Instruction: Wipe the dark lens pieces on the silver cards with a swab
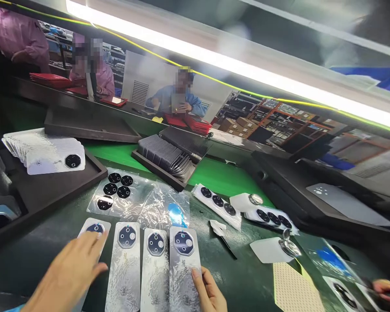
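Observation:
Several silver phone back covers lie side by side on the green table in front of me, each with a round camera module at the top. My left hand (73,271) lies flat on the leftmost cover (95,227), fingers spread. The fingertips of my right hand (208,291) touch the lower right edge of the rightmost cover (183,264). Two covers (126,266) (155,271) lie between them. Neither hand grips anything.
Plastic film sheets with black lens rings (117,190) lie behind the covers. Strips of lens parts (218,203), a thin stylus (227,247) and a metal-knobbed tool (287,247) sit to the right. A dark tray of stacked covers (45,151) stands left. Another person's hand (388,289) shows at far right.

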### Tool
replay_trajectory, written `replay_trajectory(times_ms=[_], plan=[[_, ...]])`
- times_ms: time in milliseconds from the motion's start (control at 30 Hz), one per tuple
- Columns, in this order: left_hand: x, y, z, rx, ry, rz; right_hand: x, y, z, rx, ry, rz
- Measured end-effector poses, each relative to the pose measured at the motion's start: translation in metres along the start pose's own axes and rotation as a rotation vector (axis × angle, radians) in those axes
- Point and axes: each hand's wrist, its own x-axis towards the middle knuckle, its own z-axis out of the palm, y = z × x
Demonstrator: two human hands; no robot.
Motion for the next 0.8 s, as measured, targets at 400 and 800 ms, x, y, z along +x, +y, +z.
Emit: replay_trajectory(times_ms=[400,800], plan=[[0.027,0.052,-0.022,-0.487,-0.436,0.533,-0.003,0.011,-0.023,-0.547,0.055,-0.157],[0.018,0.061,-0.012,-0.268,-0.027,0.561,-0.010,0.024,-0.023,-0.839,0.062,-0.854]])
